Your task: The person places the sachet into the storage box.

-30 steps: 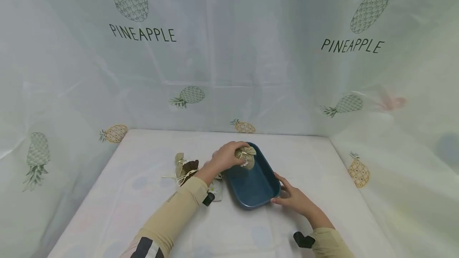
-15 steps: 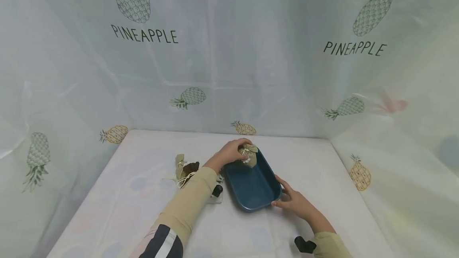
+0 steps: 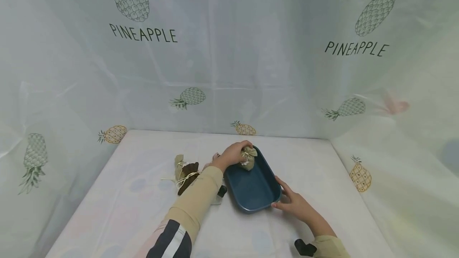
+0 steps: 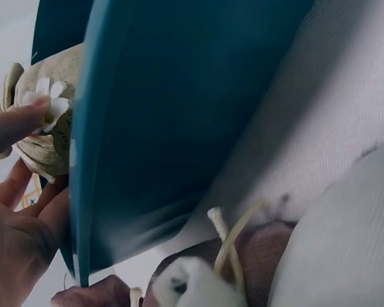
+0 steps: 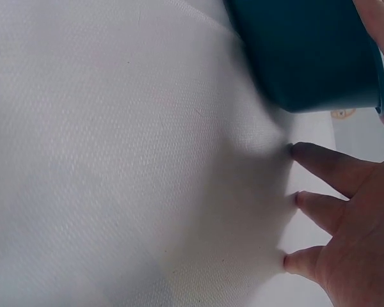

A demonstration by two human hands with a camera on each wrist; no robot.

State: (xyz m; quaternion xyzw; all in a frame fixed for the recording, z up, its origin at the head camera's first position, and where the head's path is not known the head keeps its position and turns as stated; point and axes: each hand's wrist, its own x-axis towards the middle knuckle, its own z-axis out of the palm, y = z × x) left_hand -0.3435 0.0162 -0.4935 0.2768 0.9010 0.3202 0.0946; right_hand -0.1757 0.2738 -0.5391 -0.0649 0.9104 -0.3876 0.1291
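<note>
A blue tray (image 3: 255,188) with a raised rim lies on the table. My left hand (image 3: 233,155) pinches a small beige drawstring pouch (image 3: 248,159) at the tray's far end; whether the pouch touches the bottom I cannot tell. In the left wrist view the thumb presses the white flower (image 4: 56,105) on this pouch, with the fingers beneath. My right hand (image 3: 295,204) touches the tray's near right corner, thumb and forefinger on its walls. In the right wrist view its other fingers (image 5: 326,165) are spread, straight, near the tablecloth.
Left of the tray, partly behind my left forearm, lie a beige pouch (image 3: 178,165), a dark brown pouch (image 3: 189,168) with pale cords, and a whitish pouch (image 3: 217,201). A pineapple-printed curtain (image 3: 229,51) hangs around the white table (image 3: 305,158).
My left hand and forearm have shifted slightly to the right, and the pouch sits slightly further right in the tray. The right hand has stayed at the corner.
</note>
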